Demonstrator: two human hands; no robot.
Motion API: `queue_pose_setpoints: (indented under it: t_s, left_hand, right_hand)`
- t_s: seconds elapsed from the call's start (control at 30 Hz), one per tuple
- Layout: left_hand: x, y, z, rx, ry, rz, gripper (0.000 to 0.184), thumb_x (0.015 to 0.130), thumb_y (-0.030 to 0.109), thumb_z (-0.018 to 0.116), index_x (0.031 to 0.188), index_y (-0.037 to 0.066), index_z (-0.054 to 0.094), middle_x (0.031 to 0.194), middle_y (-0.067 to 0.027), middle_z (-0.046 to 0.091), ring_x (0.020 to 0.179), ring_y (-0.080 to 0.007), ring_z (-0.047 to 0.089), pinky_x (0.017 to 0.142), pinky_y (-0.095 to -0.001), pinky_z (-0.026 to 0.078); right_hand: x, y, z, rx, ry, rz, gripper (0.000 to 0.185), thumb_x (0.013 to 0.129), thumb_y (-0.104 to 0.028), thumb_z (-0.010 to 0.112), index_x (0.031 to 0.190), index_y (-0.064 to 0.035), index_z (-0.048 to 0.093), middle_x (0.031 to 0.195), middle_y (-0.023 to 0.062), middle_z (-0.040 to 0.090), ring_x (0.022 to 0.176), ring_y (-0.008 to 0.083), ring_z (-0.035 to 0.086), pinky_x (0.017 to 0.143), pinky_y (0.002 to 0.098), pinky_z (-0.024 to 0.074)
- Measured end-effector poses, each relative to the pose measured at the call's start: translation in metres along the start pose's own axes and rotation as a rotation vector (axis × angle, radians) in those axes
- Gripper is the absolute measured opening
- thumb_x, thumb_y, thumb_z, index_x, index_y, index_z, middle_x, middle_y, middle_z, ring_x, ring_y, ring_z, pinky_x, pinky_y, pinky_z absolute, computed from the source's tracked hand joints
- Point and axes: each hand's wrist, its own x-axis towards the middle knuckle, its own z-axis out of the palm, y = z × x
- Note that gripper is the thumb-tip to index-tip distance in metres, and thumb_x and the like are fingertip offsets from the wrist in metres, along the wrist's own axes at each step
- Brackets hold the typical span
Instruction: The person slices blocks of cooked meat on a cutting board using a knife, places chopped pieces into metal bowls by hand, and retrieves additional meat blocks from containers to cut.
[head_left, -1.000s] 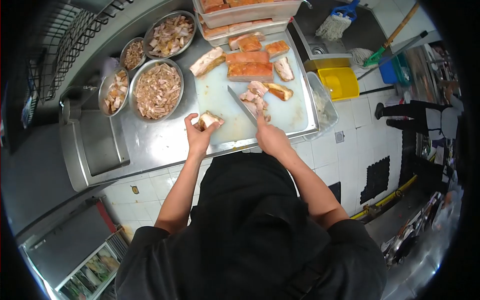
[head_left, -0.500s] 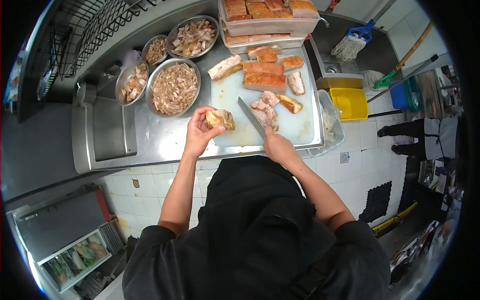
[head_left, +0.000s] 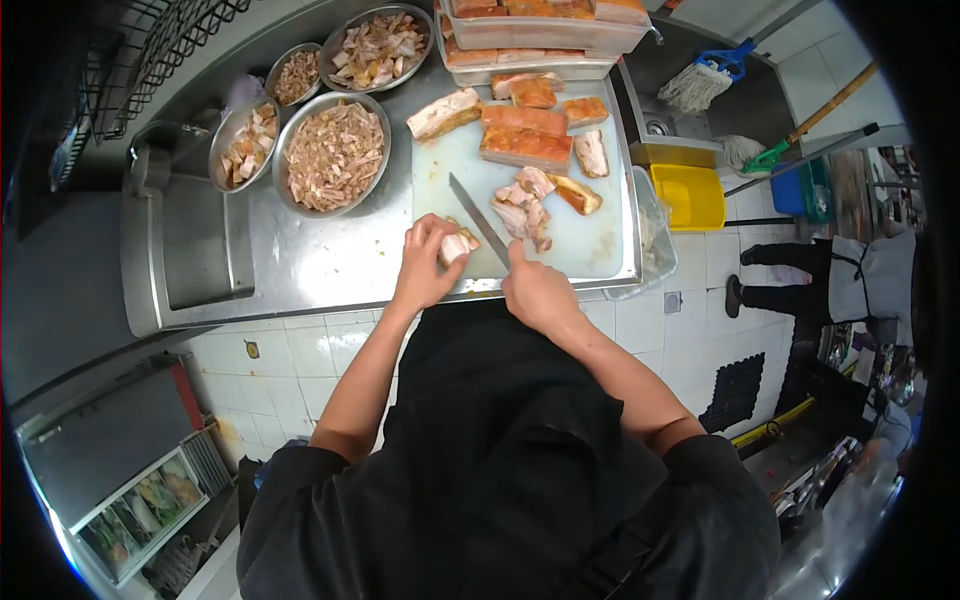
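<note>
My left hand (head_left: 429, 262) is closed around a piece of pork (head_left: 459, 246) at the front left of the white cutting board (head_left: 590, 245). A kitchen knife (head_left: 478, 217) is gripped by its handle in my right hand (head_left: 541, 294); its blade points up and left, just right of that piece. Loose meat trimmings (head_left: 523, 207) lie right of the blade, with a browned strip (head_left: 577, 194) beside them. Larger slabs of roasted pork (head_left: 526, 148) and a pale-sided chunk (head_left: 444, 114) sit farther back on the board.
Metal bowls of chopped meat, including a large one (head_left: 333, 156), stand left of the board. Stacked plastic tubs (head_left: 545, 35) of pork are behind it. A sink basin (head_left: 207, 245) lies far left. At right are a yellow bin (head_left: 688, 197), mops and another person (head_left: 850, 285).
My left hand has turned the pork piece and brought it right, down to the board. The knife has shifted left, closer to that piece.
</note>
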Motion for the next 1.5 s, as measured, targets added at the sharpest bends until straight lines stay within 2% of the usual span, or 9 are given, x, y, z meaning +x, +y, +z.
queue_pose_setpoints:
  t_s: [0.33,0.5,0.73,0.93,1.1,1.23,1.3,1.4,1.5]
  left_hand:
    - [0.005,0.0,-0.004,0.068,-0.091,0.021,0.044,0.079,0.023,0.075,0.116,0.005,0.061,0.125,-0.0173,0.05,0.116,-0.0384,0.05,0.101,-0.0469,0.043]
    - [0.006,-0.003,-0.01,0.041,-0.104,0.028,0.044,0.079,0.023,0.077,0.115,0.004,0.061,0.126,-0.0173,0.051,0.117,-0.039,0.05,0.101,-0.0466,0.044]
    - [-0.008,-0.016,0.003,0.033,-0.003,0.095,0.072,0.071,0.011,0.088,0.131,0.006,0.049,0.125,-0.0165,0.056,0.117,-0.0345,0.054,0.099,-0.044,0.048]
    - [0.015,-0.038,-0.024,-1.38,-0.132,-0.625,0.048,0.088,0.02,0.068,0.13,0.004,0.053,0.122,-0.0132,0.065,0.108,-0.0269,0.063,0.092,-0.0385,0.048]
    - [0.036,-0.034,-0.059,-1.743,-0.519,-0.578,0.054,0.092,0.029,0.055,0.137,-0.001,0.053,0.126,-0.0217,0.064,0.118,-0.0343,0.063,0.101,-0.0489,0.049]
    - [0.046,-0.028,-0.057,-1.515,-0.399,-0.482,0.053,0.09,0.022,0.062,0.138,0.0,0.052,0.125,-0.0208,0.064,0.114,-0.0348,0.065,0.1,-0.0488,0.049]
    - [0.051,-0.011,-0.061,-0.513,-0.323,-0.201,0.062,0.084,0.014,0.074,0.141,0.004,0.05,0.134,-0.0191,0.058,0.117,-0.0353,0.06,0.101,-0.0462,0.05]
    - [0.049,-0.004,-0.047,0.146,-0.215,0.111,0.071,0.075,0.011,0.083,0.14,0.008,0.052,0.135,-0.0153,0.056,0.122,-0.0346,0.052,0.106,-0.0442,0.046]
    - [0.035,-0.011,-0.025,0.088,-0.13,0.028,0.079,0.069,0.014,0.087,0.14,0.009,0.052,0.135,-0.0143,0.055,0.126,-0.0363,0.046,0.107,-0.0437,0.043]
  right_hand:
    - [-0.022,-0.023,0.007,-0.062,-0.211,0.095,0.023,0.091,-0.01,0.056,0.107,0.0002,0.042,0.076,0.0274,0.068,0.073,0.048,0.068,0.067,0.0578,0.0524]
    - [0.033,-0.01,0.059,-0.018,0.015,-0.014,0.026,0.09,-0.009,0.056,0.109,-0.0001,0.041,0.077,0.0276,0.068,0.075,0.0485,0.067,0.068,0.0589,0.0521]
    - [0.02,0.01,0.035,0.024,0.009,0.057,0.027,0.091,-0.011,0.052,0.115,-0.0003,0.045,0.082,0.0272,0.07,0.079,0.0474,0.069,0.073,0.0593,0.053]
    - [0.013,0.006,0.015,0.071,0.134,0.165,0.033,0.093,-0.015,0.054,0.12,0.0003,0.044,0.081,0.0297,0.068,0.077,0.0497,0.067,0.074,0.0595,0.0511]
    - [0.016,0.015,0.027,0.206,0.133,0.075,0.033,0.094,-0.018,0.056,0.118,0.0011,0.045,0.078,0.0316,0.066,0.077,0.0508,0.065,0.075,0.06,0.0496]
    - [0.019,0.039,0.047,0.17,0.165,0.022,0.037,0.094,-0.018,0.056,0.122,0.0033,0.047,0.079,0.0321,0.066,0.077,0.0515,0.065,0.075,0.0599,0.0503]
    - [0.018,0.045,0.044,0.163,0.175,0.073,0.039,0.094,-0.018,0.055,0.125,0.0035,0.046,0.08,0.0319,0.067,0.077,0.0513,0.065,0.074,0.0597,0.0507]
    - [0.014,0.044,0.028,0.144,0.158,0.133,0.041,0.094,-0.019,0.054,0.128,0.003,0.046,0.081,0.031,0.068,0.075,0.0501,0.066,0.074,0.0591,0.0519]
    - [0.015,0.049,0.015,0.09,0.112,0.076,0.043,0.094,-0.018,0.055,0.131,0.001,0.045,0.079,0.0305,0.068,0.073,0.0491,0.066,0.073,0.0593,0.0521]
